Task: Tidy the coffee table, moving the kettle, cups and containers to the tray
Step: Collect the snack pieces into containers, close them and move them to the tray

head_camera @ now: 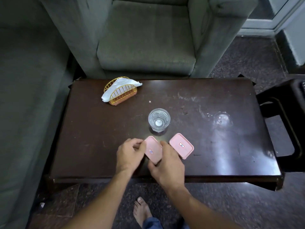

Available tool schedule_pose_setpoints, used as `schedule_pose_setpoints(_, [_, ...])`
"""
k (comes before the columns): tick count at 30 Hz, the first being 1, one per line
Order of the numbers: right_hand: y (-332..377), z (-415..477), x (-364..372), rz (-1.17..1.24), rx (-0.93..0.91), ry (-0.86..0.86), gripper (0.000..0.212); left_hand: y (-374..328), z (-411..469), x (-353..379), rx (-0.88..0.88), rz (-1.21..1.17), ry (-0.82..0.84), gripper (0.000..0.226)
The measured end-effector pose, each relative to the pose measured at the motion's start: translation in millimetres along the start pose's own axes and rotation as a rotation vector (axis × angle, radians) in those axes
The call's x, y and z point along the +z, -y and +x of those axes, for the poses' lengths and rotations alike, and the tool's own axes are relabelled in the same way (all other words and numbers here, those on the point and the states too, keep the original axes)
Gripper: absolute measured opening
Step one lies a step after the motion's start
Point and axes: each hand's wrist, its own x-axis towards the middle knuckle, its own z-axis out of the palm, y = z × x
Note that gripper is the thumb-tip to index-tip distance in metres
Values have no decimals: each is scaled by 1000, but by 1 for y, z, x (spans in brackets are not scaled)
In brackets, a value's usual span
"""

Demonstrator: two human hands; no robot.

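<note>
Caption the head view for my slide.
Left hand and right hand grip a pink rectangular container on a dark wooden table.

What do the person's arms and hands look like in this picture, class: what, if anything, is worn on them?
The left hand and right hand are bare: no gloves, rings or watch show. Both forearms are uncovered as far as the frame's lower edge, with no sleeve in view. Motion blur hides finer detail.

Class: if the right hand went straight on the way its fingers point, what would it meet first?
Probably the glass, just beyond the pink container that the right hand grips; depth is unclear.
</note>
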Motion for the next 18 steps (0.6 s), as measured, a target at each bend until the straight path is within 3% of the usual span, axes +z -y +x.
schedule_pose_setpoints(3, [-25, -7, -22, -37, -44, -152, 66, -27, -22, 23, 52, -89, -10, 8])
schedule_pose_setpoints(7, [-59, -1, -42, -69, 39, -211, 75, -64, -30, 55, 47, -194, 24, 13])
schedule_pose_setpoints(12, [-75, 15, -53, -146, 35, -117, 79, -78, -21, 74, -28, -144, 75, 20])
schedule_pose_setpoints(18, [-76, 28, -55, -59, 68, 37, 65, -72, -18, 78, -189, -208, 150, 18])
